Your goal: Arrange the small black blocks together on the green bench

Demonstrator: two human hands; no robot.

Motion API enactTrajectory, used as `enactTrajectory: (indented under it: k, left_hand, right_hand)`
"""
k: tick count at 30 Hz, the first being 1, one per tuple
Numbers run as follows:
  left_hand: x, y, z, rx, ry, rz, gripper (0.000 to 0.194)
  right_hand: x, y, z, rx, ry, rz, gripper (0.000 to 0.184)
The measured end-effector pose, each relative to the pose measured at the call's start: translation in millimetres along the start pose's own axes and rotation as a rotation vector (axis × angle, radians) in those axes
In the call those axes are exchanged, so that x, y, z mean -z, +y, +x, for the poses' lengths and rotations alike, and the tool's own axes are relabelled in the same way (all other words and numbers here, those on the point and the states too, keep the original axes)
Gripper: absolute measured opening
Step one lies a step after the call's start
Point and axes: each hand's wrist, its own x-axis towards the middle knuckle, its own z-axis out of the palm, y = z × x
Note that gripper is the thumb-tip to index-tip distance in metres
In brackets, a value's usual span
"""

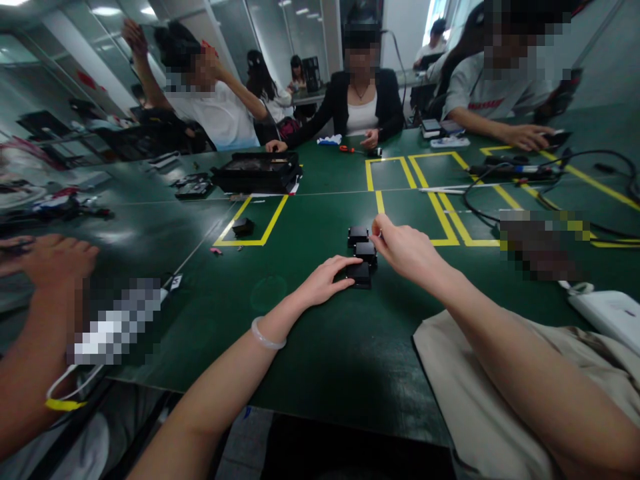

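Note:
Three small black boxes stand in a short row on the green table: a near box [360, 275], a middle box [365, 251] and a far box [358, 233]. My left hand [324, 280] has the near box between its thumb and fingers, at the box's left side. Curled into a pinch, my right hand [406, 248] is at the right edge of the middle and far boxes. Whatever its fingertips hold is hidden or too small to name. A clear bracelet [267, 335] circles my left wrist.
A small black part [243, 227] sits inside yellow tape at left, before a large black tray [257, 172]. An orange screwdriver [347, 149] lies across the table. Black cables [467, 200] and beige cloth [440, 347] are at right. Co-workers sit opposite; another's hand [60, 263] is at left.

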Motion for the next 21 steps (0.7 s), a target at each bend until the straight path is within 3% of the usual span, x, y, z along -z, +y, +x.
enactTrajectory:
  k: [21]
  left_hand:
    - [-1.5, -2.9, 0.8, -0.014, 0.0, 0.009, 0.044]
  right_hand:
    - [-0.5, -0.4, -1.0, -0.001, -0.007, 0.007, 0.023]
